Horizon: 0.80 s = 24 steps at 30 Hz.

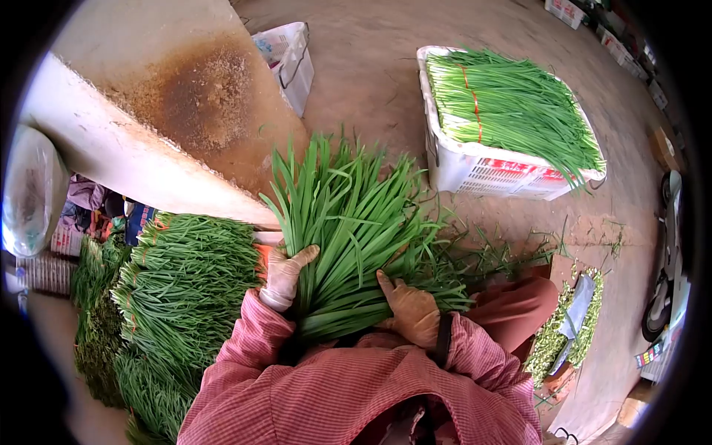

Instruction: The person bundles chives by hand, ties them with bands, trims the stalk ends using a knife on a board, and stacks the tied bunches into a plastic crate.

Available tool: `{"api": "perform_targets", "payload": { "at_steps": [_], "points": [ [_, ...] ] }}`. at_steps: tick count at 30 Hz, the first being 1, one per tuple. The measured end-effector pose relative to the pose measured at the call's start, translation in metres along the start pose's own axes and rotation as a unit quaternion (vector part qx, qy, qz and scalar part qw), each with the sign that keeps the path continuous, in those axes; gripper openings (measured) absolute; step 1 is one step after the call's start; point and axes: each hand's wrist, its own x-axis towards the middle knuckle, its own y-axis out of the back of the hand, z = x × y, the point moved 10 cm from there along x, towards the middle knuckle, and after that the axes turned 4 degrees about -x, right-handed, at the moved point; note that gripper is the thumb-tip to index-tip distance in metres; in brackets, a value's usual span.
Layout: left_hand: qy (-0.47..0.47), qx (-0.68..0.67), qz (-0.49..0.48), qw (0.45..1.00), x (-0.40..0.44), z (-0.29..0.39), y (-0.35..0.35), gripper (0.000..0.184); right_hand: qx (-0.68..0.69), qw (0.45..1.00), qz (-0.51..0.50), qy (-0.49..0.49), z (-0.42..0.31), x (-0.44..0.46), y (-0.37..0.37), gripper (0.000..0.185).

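Observation:
A large loose bunch of green leafy stalks (pixel 345 230) lies across my lap, its leaf tips fanned away from me. Gloved, my left hand (pixel 285 276) is wrapped around the left edge of the bunch, thumb over the leaves. On the right side of the same bunch rests my right hand (pixel 413 311), also gloved, with the index finger stretched out over the leaves and the other fingers curled. The lower part of the bunch is hidden by my sleeves and body.
Stacked green bundles (pixel 185 289) stand at my left. A white crate (pixel 475 170) of banded stalks is ahead right. At right, a cleaver (pixel 577 311) lies on cut pieces. A white wall (pixel 148 156) and another crate (pixel 297 74) are ahead left.

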Motion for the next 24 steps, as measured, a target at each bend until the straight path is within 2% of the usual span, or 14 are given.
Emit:
{"api": "perform_targets", "payload": {
  "at_steps": [4,7,9,11,12,13,14,16,17,18,20,21,22,24],
  "points": [
    [0.010,-0.002,-0.007,1.000,-0.006,0.003,-0.005,0.026,0.014,0.998,0.064,0.016,0.038,-0.010,-0.002,0.082],
    [-0.014,0.066,-0.008,0.998,-0.011,0.015,-0.010,0.024,-0.026,0.994,0.109,-0.001,0.120,-0.021,-0.001,0.077],
    [-0.020,0.042,-0.010,0.999,-0.015,0.015,-0.014,0.023,-0.213,0.925,0.174,-0.262,0.158,-0.052,0.070,0.077],
    [-0.017,0.039,-0.011,0.999,-0.018,0.013,-0.017,0.023,-0.242,0.792,0.515,-0.220,0.113,-0.091,0.161,0.046],
    [-0.018,0.037,-0.015,0.999,-0.017,0.014,-0.020,0.024,-0.084,0.829,0.533,-0.149,0.089,-0.087,0.181,0.042],
    [-0.018,0.038,-0.016,0.999,-0.018,0.016,-0.023,0.024,0.077,0.839,0.534,-0.072,0.066,-0.077,0.189,0.038],
    [-0.012,0.045,-0.020,0.999,-0.020,0.017,-0.027,0.026,0.078,0.871,0.484,-0.023,0.038,-0.057,0.185,0.041],
    [-0.008,0.054,-0.020,0.998,-0.023,0.019,-0.034,0.027,-0.074,0.949,0.305,-0.015,-0.020,-0.006,0.164,0.047],
    [-0.007,0.055,-0.023,0.998,-0.024,0.019,-0.037,0.029,-0.042,0.948,0.312,0.039,-0.031,0.017,0.149,0.047],
    [-0.006,0.056,-0.026,0.998,-0.025,0.019,-0.038,0.031,-0.008,0.978,0.206,0.030,-0.031,0.048,0.129,0.041],
    [-0.010,0.080,-0.027,0.996,-0.024,0.018,-0.032,0.032,0.095,0.917,0.366,0.127,-0.022,0.058,0.142,0.025],
    [-0.009,0.072,-0.024,0.997,-0.023,0.018,-0.029,0.031,0.331,0.858,0.381,0.092,0.016,0.058,0.145,0.024],
    [-0.006,0.062,-0.019,0.998,-0.022,0.016,-0.026,0.031,0.547,0.748,0.372,0.050,0.048,0.054,0.143,0.025],
    [0.014,0.061,-0.012,0.998,-0.020,0.014,-0.022,0.028,0.543,0.766,0.340,-0.047,0.081,0.028,0.149,0.018]
  ]
}}
